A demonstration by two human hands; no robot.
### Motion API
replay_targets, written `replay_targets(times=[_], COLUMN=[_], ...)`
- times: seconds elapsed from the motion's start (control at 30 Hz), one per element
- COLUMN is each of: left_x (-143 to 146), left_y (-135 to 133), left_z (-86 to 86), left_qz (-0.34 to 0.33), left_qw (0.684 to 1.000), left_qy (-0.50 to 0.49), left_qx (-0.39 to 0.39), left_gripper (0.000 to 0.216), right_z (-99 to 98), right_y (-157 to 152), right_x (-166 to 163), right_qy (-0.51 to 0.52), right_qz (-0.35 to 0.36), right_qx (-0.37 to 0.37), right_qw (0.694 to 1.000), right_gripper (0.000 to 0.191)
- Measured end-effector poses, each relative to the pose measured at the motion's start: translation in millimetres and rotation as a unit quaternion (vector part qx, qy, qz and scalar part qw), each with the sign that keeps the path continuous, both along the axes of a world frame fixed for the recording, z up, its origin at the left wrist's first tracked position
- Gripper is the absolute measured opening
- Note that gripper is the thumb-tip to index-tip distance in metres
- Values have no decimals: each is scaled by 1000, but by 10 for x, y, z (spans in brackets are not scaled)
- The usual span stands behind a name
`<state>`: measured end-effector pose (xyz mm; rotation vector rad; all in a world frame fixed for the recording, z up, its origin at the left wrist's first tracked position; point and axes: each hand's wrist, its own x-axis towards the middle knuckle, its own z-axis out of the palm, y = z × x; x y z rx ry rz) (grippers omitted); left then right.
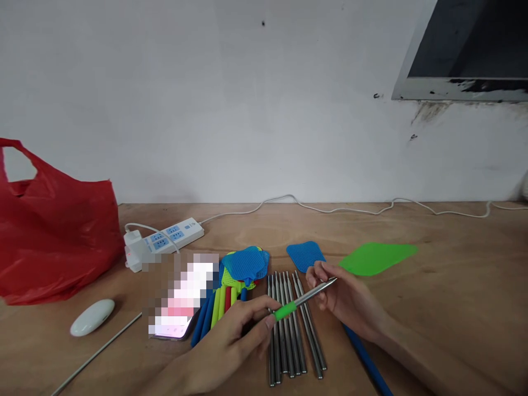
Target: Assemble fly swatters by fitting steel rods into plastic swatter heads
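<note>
My left hand (235, 335) pinches the green sleeve (284, 311) on a thin metal rod (311, 295). My right hand (342, 294) grips the same rod near its far tip, holding it tilted above a row of several loose metal rods (289, 335) lying on the wooden table (433, 297). A green mesh swatter head (377, 257) lies just beyond my right hand, and a blue one (305, 254) lies beside it.
A stack of coloured swatter heads (246, 264) and coloured sleeves (218, 308) lies left of the rods, beside a phone (181, 302). A blue tube (365, 357) runs under my right wrist. A red plastic bag (49, 231), power strip (165, 239), white oval object (91, 317) and single rod (99, 352) sit left.
</note>
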<state>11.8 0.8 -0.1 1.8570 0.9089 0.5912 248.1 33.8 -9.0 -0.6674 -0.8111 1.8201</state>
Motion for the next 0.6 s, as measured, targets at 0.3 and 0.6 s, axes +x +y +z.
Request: replay_targets(times=[0.3, 0.6], left_x=[126, -98], left_y=[-63, -118], left_z=[90, -192], left_qz=[13, 42], left_qw=[988, 984], left_qy=[116, 91], left_qx=[102, 150], left_gripper=[31, 38], right_z=[123, -38], right_y=[-122, -143], right_x=[-199, -134], right_qy=[-11, 11], right_qz=[30, -19], right_qx=[-47, -92], right_qw=[998, 995], right_gripper=[45, 41])
